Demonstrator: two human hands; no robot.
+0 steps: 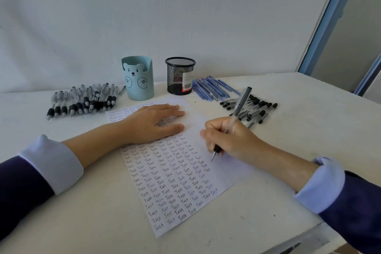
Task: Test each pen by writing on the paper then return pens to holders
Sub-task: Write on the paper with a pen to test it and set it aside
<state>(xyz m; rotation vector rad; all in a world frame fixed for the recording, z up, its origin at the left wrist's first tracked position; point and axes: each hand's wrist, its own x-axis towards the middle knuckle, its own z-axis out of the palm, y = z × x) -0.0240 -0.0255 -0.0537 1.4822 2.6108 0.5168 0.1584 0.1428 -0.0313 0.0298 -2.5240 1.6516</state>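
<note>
**Pen test: sheet on white worktop, right hand at the margin**

Surface: white painted worktop (309, 126), scuffed and speckled, its near right edge in view. Behind it a plain pale wall (165, 16); at right a blue-edged frame (327, 18) runs up at a slant.

Paper (193, 115) lies mid-worktop, skewed, filled with rows of "Test".

Left hand (150, 123) rests flat on the upper sheet, fingers (171, 108) straight and close together.

Right hand (228, 140) grips a pen (240, 103), fingers curled round the barrel, tip at the sheet's right margin. Contact with the paper cannot be told.

Back row: teal bear holder (138, 80) and black mesh holder (180, 76), upright, near each other but apart. Black-grip pens (86, 101) are heaped left of the bear holder. Blue pens (212, 87) lie just right of the mesh holder, with capped black pens (255, 109) nearer, beyond the right hand.
</note>
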